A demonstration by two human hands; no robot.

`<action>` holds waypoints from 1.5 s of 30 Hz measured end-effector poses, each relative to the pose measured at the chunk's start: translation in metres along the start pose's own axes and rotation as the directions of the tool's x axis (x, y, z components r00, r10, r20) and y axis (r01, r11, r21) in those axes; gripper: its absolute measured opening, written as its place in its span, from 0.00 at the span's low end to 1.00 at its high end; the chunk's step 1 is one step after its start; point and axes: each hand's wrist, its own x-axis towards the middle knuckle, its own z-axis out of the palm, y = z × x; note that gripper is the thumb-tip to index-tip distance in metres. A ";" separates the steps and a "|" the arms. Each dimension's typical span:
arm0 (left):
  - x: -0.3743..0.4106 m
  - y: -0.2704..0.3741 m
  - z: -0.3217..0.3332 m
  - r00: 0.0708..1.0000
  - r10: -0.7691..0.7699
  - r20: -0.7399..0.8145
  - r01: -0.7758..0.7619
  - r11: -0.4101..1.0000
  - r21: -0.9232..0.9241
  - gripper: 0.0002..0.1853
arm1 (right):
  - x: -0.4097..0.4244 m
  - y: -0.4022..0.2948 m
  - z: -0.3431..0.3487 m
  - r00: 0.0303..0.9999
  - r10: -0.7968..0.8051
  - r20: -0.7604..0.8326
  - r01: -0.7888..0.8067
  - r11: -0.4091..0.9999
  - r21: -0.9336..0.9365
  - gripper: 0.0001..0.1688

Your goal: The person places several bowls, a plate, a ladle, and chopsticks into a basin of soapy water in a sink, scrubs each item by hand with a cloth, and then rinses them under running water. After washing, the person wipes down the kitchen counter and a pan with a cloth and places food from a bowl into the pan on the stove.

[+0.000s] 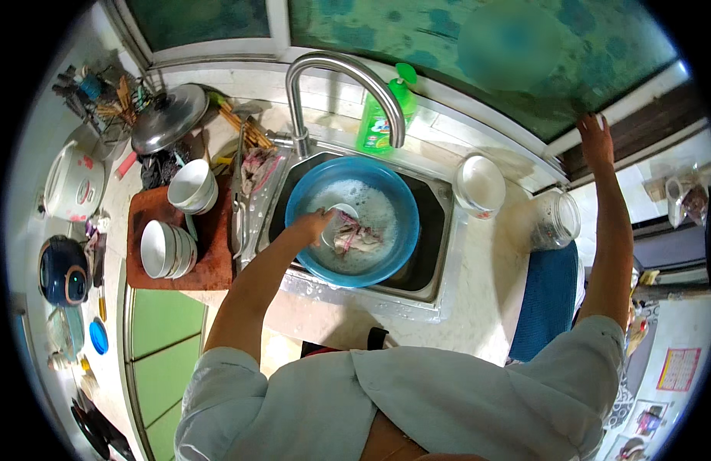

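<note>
My left hand grips the rim of a white bowl inside a blue plastic basin. Sudsy water fills much of the basin, and a wet pink-and-white cloth lies in and against the bowl. The basin rests over a steel sink, below a curved steel faucet. Far to the right, my right hand is raised at the window frame, its fingers spread; whether it touches the frame is unclear.
Stacked bowls stand on a reddish-brown board at left. A green soap bottle is behind the sink. More bowls and a clear jar stand right of it. A pot lid and a rice cooker are at back left.
</note>
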 end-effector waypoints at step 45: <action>0.006 0.038 0.021 0.886 -0.421 -0.193 0.071 0.534 -0.843 0.13 | -0.056 -0.545 -0.115 0.972 -0.217 0.091 -0.066 0.122 0.990 0.21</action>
